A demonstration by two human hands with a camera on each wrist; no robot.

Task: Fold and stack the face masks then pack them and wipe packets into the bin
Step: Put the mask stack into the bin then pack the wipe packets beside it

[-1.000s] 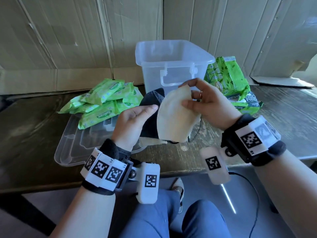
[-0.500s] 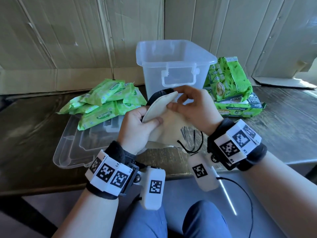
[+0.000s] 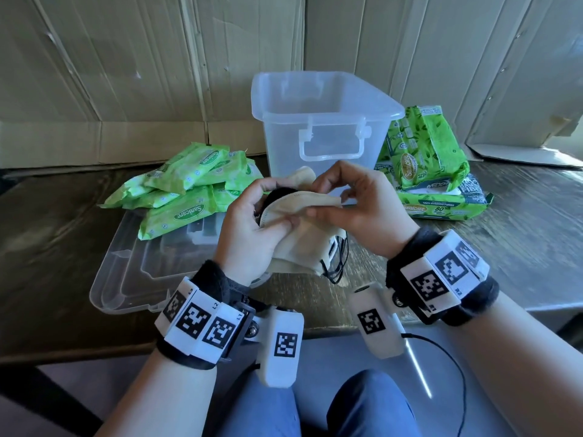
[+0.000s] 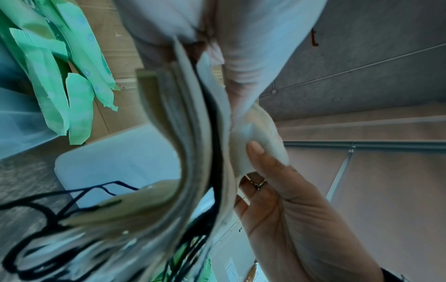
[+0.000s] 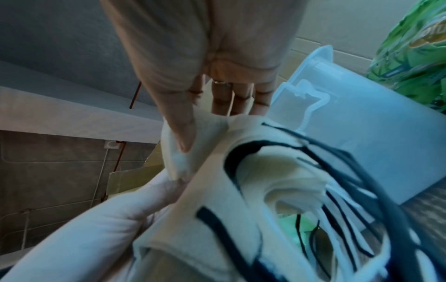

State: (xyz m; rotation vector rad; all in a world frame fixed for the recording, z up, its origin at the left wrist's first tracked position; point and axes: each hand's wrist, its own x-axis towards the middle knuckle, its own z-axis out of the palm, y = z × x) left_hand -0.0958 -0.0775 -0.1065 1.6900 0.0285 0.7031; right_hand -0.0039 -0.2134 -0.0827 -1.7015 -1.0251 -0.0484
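Both hands hold a bundle of cream face masks (image 3: 303,234) with black ear loops (image 3: 339,263) above the table's front edge. My left hand (image 3: 252,228) grips the stack from the left, thumb on top, a black mask tucked inside. My right hand (image 3: 353,209) pinches the top cream mask's upper edge. The stacked mask layers (image 4: 193,145) show edge-on in the left wrist view. My right thumb presses on cream fabric (image 5: 190,152) in the right wrist view. The clear bin (image 3: 321,121) stands just behind the hands. Green wipe packets (image 3: 192,190) lie at left.
The bin's clear lid (image 3: 132,272) lies flat at front left, partly under the small wipe packets. Larger green wipe packs (image 3: 429,159) are stacked to the right of the bin. Cardboard sheets (image 3: 126,74) line the wall behind the dark wooden table (image 3: 520,231).
The cream mask that my right hand held up has come down onto the stack in my left hand. Both hands have closed together and moved slightly toward the bin.
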